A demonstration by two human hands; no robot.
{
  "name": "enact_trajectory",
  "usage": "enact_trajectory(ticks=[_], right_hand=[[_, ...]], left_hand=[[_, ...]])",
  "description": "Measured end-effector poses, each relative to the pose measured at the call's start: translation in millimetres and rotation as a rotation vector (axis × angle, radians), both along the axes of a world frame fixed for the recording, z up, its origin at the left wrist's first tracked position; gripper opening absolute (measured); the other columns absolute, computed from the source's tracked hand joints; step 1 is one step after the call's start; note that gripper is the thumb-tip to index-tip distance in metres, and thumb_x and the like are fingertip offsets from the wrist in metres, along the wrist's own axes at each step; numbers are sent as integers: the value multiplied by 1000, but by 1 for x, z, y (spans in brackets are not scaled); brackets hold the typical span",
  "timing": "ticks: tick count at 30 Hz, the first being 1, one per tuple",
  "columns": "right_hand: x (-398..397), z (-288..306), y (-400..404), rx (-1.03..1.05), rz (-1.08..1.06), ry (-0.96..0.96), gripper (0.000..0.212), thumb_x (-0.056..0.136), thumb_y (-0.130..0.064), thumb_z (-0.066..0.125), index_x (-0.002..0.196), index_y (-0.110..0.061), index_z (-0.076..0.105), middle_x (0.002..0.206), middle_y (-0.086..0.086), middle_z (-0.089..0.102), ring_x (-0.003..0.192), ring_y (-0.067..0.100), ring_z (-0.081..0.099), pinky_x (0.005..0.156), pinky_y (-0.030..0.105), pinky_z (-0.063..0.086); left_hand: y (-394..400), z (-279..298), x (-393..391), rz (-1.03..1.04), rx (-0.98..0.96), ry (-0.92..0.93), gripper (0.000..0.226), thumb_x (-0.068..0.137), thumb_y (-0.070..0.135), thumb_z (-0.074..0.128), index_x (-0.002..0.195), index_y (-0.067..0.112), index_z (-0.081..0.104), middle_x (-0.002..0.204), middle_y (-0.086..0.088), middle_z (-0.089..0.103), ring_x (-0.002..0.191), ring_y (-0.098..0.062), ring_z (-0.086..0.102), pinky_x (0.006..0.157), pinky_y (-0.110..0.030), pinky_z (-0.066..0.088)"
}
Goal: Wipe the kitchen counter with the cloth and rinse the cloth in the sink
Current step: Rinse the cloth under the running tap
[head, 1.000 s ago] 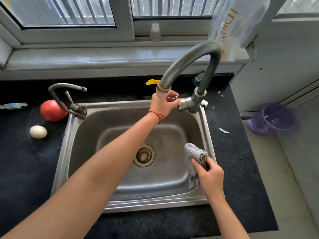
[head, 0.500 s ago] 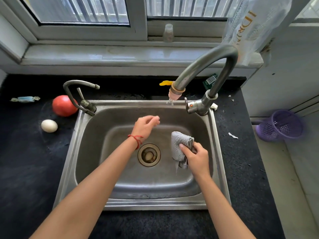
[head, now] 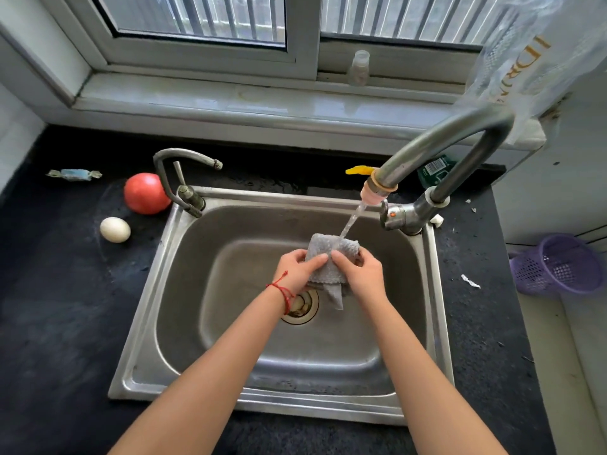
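Observation:
A grey textured cloth (head: 331,249) hangs bunched over the middle of the steel sink (head: 144,323). My left hand (head: 295,269) grips its left side and my right hand (head: 359,269) grips its right side, thumbs meeting on the front. Water runs from the tall curved faucet (head: 443,139) straight onto the top of the cloth. A corner of the cloth dangles down above the drain (head: 300,307). The black counter (head: 59,323) surrounds the sink.
A tomato (head: 146,193), an egg (head: 115,229) and a wrapped sweet (head: 74,174) lie on the counter to the left. A smaller tap (head: 184,178) stands at the sink's back left corner. A purple basket (head: 558,264) sits right, off the counter.
My left hand left the faucet handle and came down onto the cloth. My right hand carried the cloth from the sink's right side under the spout. Water now flows.

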State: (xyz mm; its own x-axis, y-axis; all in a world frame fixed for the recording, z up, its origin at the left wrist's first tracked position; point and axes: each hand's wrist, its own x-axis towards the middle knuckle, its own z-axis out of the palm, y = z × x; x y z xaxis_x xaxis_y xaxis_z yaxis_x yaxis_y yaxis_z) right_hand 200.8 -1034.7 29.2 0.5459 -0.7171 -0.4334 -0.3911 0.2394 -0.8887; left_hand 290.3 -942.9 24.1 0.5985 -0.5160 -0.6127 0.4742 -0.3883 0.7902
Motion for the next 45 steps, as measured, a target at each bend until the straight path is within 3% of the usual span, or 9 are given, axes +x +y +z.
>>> enact_trajectory(ticks=[6,12,17,23,27,31,37,42,45], right_hand=[[7,-7,7,-296,-34,87,8,82,-17,63,86,-16,56,76,-8,58,81,15,56,69,23,43],[15,-9,5,-47,-41,-61,10,95,-19,44,98,-13,51,87,-1,56,77,8,54,62,14,47],[12,-6,-6,196,118,-66,17,90,-21,54,98,-9,63,92,9,65,83,19,62,75,30,51],[0,-2,-24,177,46,-66,21,83,-17,64,102,-8,65,92,8,68,78,14,65,61,19,55],[-7,-10,-14,624,-107,-221,53,91,-44,43,114,0,59,109,22,65,98,30,63,93,42,48],[-21,-21,9,811,-102,-304,58,92,-53,27,108,-12,65,104,11,72,100,25,65,91,39,49],[-15,-29,21,567,-119,-246,21,90,-17,50,92,-6,67,83,6,74,83,25,64,68,28,56],[-7,-24,20,165,-13,-105,20,91,-15,52,83,-9,69,76,2,69,72,11,64,73,29,52],[-4,-22,20,69,9,-86,18,90,-10,54,86,-2,70,66,-8,66,56,-6,60,59,12,49]], left_hand=[[-2,-10,-2,149,159,-116,24,77,23,71,91,7,60,80,-5,61,77,-18,57,67,-26,47],[-1,-19,1,168,106,-65,25,86,24,60,103,6,61,91,-6,61,92,-19,56,81,-28,50],[-3,-12,5,-35,-93,-116,29,92,15,49,117,4,58,107,-5,60,104,-14,53,84,-12,46],[5,-9,14,-333,-113,-115,4,83,11,63,82,14,63,81,-1,65,68,1,63,68,-14,52],[2,-11,9,-184,-155,-100,7,86,10,60,81,15,59,79,-1,64,70,-10,62,66,-19,53],[-2,-15,2,41,-141,-66,12,87,13,58,77,19,57,75,1,63,60,-6,63,58,-17,53],[0,-18,4,288,11,-125,5,89,14,56,91,9,54,75,-4,59,65,-12,55,46,-7,46],[1,-27,4,227,290,-79,42,80,28,65,114,5,56,112,-16,59,106,-27,57,95,-40,49],[1,-22,-4,83,261,-152,44,78,37,66,107,4,63,113,-14,65,103,-24,61,95,-33,48]])
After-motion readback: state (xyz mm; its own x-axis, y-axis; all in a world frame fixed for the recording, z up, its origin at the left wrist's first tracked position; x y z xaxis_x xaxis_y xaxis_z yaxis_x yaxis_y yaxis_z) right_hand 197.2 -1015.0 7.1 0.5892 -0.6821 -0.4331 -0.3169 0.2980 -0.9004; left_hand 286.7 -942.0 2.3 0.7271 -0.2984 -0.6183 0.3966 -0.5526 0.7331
